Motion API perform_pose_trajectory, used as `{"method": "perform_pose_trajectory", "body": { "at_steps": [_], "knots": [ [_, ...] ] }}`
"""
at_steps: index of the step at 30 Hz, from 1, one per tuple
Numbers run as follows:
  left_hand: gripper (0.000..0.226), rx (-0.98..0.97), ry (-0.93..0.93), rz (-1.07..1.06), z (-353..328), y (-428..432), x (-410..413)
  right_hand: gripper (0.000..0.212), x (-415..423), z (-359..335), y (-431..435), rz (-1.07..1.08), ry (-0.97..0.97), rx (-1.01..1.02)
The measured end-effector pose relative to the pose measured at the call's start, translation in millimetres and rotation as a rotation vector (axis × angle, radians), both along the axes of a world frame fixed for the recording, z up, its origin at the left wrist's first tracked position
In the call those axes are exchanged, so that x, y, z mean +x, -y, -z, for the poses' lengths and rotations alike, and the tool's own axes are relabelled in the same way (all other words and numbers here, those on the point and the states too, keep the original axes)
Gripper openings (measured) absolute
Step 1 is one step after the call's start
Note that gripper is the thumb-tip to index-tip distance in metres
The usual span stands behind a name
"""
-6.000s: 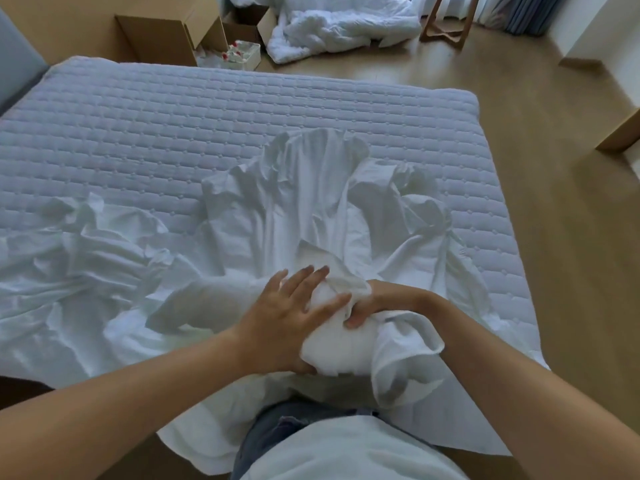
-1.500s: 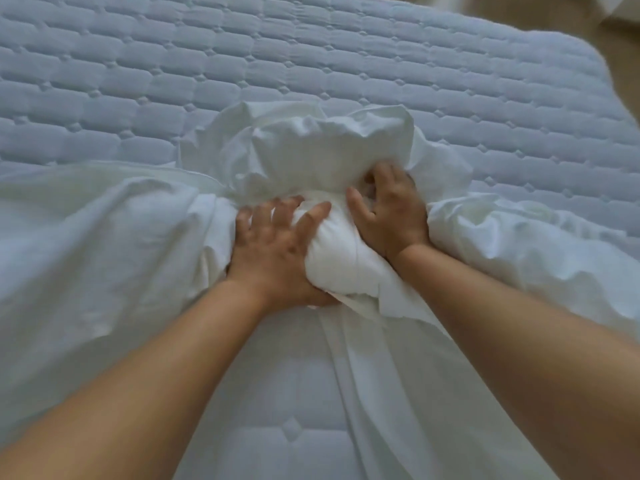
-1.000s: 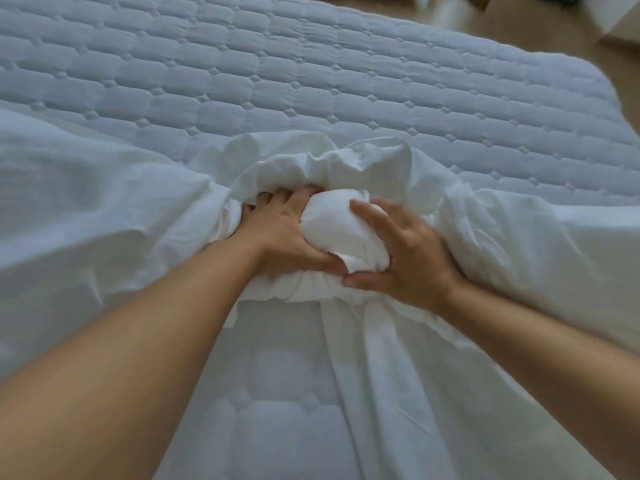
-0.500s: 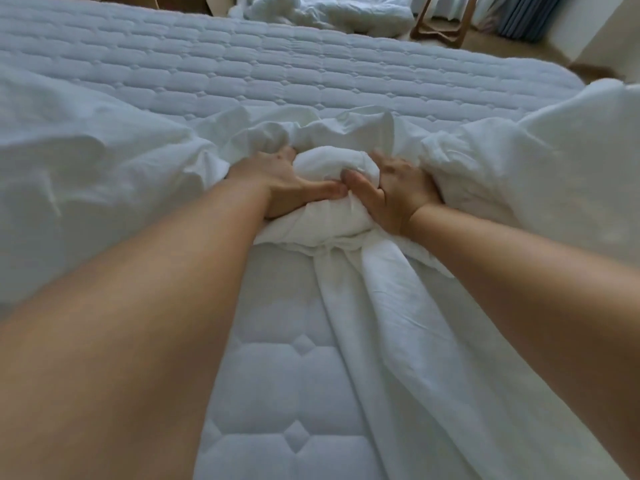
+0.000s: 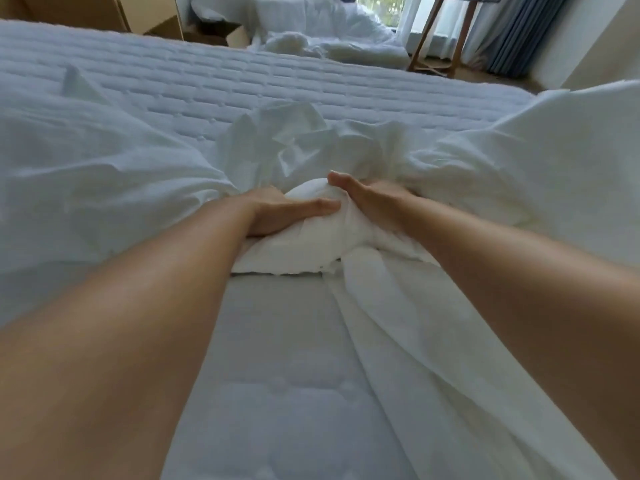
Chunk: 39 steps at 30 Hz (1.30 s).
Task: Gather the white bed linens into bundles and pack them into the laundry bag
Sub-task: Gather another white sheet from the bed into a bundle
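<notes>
A white bed sheet (image 5: 104,188) lies crumpled across the quilted mattress (image 5: 277,358). Its middle is rolled into a tight white bundle (image 5: 311,237) far out in front of me. My left hand (image 5: 287,214) clasps the bundle's left side, thumb lying along its top. My right hand (image 5: 367,199) clasps the right side, thumb up, fingers hidden in the cloth. Loose folds rise beyond the bundle, and a long tail of sheet (image 5: 433,375) trails back toward me on the right. No laundry bag is in view.
A heap of white duvet and linen (image 5: 329,32) lies on the floor beyond the bed. Open cardboard boxes (image 5: 104,12) stand at the far left. Wooden stand legs (image 5: 440,39) and blue curtains (image 5: 523,32) are at the far right.
Both hands have pushed the bundle farther across the mattress with arms stretched out. My head has dropped low, so the room beyond the bed has come into view.
</notes>
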<state>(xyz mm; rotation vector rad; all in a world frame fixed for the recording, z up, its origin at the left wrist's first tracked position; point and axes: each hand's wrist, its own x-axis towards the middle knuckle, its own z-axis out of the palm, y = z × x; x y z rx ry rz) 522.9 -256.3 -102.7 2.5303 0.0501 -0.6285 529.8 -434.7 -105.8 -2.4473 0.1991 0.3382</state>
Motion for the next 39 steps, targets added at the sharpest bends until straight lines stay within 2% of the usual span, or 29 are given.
{"method": "perform_pose_trajectory", "body": {
  "at_steps": [2,5,7,9,10,11,13,14,15,16,19,21,22,24,26,27,29,30,33,35,36,39],
  "knots": [
    [0.096,-0.078,-0.167,0.025,-10,-4,-34,0.081,-34,-10,0,-0.038,-0.179,0.043],
    [0.07,-0.174,-0.399,0.058,-29,-2,-93,0.058,-92,-25,0,-0.148,-0.491,0.148],
    [0.078,-0.139,-0.459,0.127,-39,-7,-141,0.051,-132,-25,1,-0.253,-0.622,0.1],
    [0.096,-0.159,-0.531,0.181,-35,-15,-185,0.065,-175,-19,-1,-0.3,-0.59,0.037],
    [0.098,-0.155,-0.485,0.179,-33,-18,-206,0.075,-193,-18,-2,-0.302,-0.513,-0.019],
    [0.093,-0.087,-0.341,0.189,-31,-20,-227,0.079,-207,-16,-3,-0.293,-0.434,-0.068],
    [0.075,0.149,0.23,0.255,-20,-19,-260,0.074,-223,-17,-4,-0.275,-0.33,-0.09],
    [0.064,0.181,0.533,0.285,-17,-15,-276,0.077,-224,-17,-4,-0.274,-0.308,-0.084],
    [0.056,0.214,0.737,0.325,-11,-8,-291,0.083,-221,-16,-3,-0.276,-0.301,-0.078],
    [0.052,0.267,0.841,0.36,-1,-3,-302,0.086,-215,-15,-4,-0.264,-0.311,-0.088],
    [0.058,0.402,0.806,0.367,25,1,-304,0.077,-200,-11,-7,-0.221,-0.294,-0.178],
    [0.07,0.371,0.73,0.378,25,-3,-282,0.061,-197,-16,-12,-0.21,-0.152,-0.279],
    [0.076,0.334,0.708,0.404,20,-5,-268,0.053,-198,-23,-14,-0.2,-0.022,-0.331],
    [0.082,0.285,0.566,0.465,-1,-10,-233,0.041,-204,-32,-16,-0.218,0.357,-0.438],
    [0.083,0.23,0.377,0.477,-15,-15,-199,0.043,-219,-30,-17,-0.299,0.668,-0.53],
    [0.081,0.188,0.318,0.458,-19,-16,-184,0.047,-227,-23,-17,-0.355,0.746,-0.576],
    [0.074,0.131,0.291,0.429,-25,-17,-158,0.06,-236,-1,-14,-0.437,0.715,-0.632],
    [0.07,0.157,0.383,0.425,-24,-17,-151,0.068,-231,6,-12,-0.462,0.657,-0.631],
    [0.045,0.278,0.962,0.287,-10,-9,-149,0.091,-191,6,-8,-0.501,0.388,-0.559],
    [0.043,0.27,1.141,0.236,3,-4,-162,0.097,-159,-3,-6,-0.527,0.259,-0.469],
    [0.054,0.278,1.137,0.268,13,-3,-169,0.097,-144,-5,-5,-0.532,0.257,-0.442],
    [0.113,0.384,0.93,0.381,35,-10,-160,0.089,-109,-3,-9,-0.509,0.312,-0.426]
  ]
}}
